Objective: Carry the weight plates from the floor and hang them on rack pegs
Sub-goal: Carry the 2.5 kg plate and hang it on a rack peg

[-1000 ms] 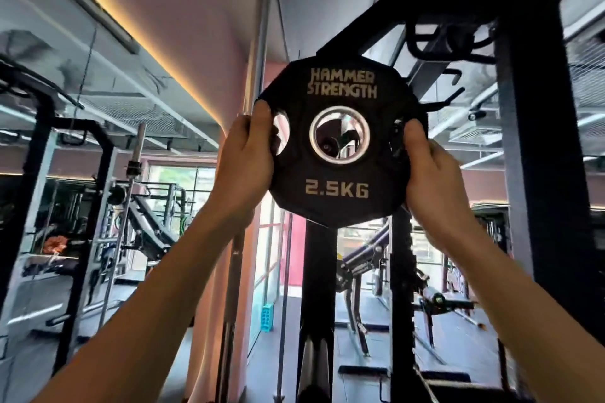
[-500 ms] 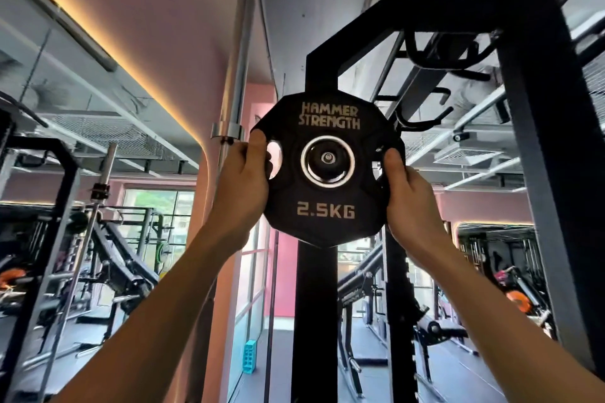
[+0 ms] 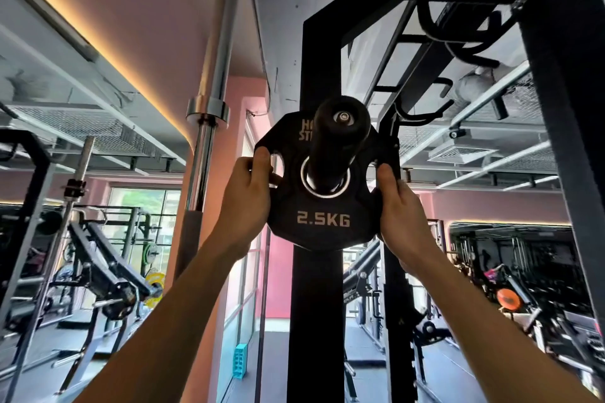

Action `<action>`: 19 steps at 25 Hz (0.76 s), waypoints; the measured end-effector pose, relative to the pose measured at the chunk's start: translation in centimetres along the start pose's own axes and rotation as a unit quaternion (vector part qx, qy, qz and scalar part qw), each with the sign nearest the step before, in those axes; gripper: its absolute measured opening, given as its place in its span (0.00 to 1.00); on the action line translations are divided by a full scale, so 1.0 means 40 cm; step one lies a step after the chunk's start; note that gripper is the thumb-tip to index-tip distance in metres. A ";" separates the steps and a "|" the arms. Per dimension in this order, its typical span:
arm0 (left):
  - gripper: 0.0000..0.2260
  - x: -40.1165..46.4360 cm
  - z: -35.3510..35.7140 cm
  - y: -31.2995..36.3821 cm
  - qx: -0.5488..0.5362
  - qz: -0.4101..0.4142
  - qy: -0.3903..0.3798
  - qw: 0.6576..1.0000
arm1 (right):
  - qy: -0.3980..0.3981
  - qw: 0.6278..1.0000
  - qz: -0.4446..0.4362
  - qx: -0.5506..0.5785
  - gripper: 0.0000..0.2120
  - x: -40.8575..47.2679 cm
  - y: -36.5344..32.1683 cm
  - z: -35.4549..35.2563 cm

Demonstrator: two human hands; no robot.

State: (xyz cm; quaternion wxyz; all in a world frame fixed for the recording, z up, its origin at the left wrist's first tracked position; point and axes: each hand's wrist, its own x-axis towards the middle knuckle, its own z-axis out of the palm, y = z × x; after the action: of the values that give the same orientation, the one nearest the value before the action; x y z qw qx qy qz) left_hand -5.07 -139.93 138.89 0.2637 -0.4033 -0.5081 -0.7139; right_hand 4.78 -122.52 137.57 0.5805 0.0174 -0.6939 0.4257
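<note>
Two hands grip one 2.5 kg weight plate (image 3: 322,216) at its side cut-outs: the left hand (image 3: 244,198) clenched on the left edge, the right hand (image 3: 397,206) on the right. Its centre ring already encircles the black rack peg (image 3: 334,144), whose capped end pokes out toward the camera. To finish well, I'd keep the plate square to the peg and push evenly until it meets the upright (image 3: 319,304), then let go. Room is tight rightward, where a second post (image 3: 393,239) stands just beside the right knuckles; leftward, an upright barbell (image 3: 209,101) stands clear.
</note>
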 end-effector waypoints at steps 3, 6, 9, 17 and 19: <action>0.17 0.014 0.008 -0.026 0.013 -0.001 -0.001 1.000 | 0.006 1.000 -0.005 -0.005 0.30 0.015 0.023 0.013; 0.18 0.018 0.017 -0.040 0.024 -0.002 0.003 1.000 | 0.003 1.000 -0.001 -0.006 0.34 0.023 0.040 0.023; 0.18 0.019 0.021 -0.046 0.030 0.002 0.009 1.000 | -0.005 1.000 0.002 -0.007 0.34 0.027 0.046 0.024; 0.15 -0.090 -0.031 -0.058 0.104 -0.048 -0.056 0.992 | -0.058 0.994 0.038 -0.088 0.24 -0.084 0.026 -0.031; 0.12 -0.158 -0.058 -0.070 0.141 -0.066 -0.064 0.986 | -0.067 0.992 0.051 -0.091 0.22 -0.151 0.027 -0.051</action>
State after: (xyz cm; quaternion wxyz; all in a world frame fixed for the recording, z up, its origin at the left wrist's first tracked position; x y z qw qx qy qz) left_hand -4.62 -141.36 131.76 0.2373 -0.3727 -0.6452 -0.6233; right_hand 7.79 -123.41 131.93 0.5093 -0.0429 -0.7670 0.3879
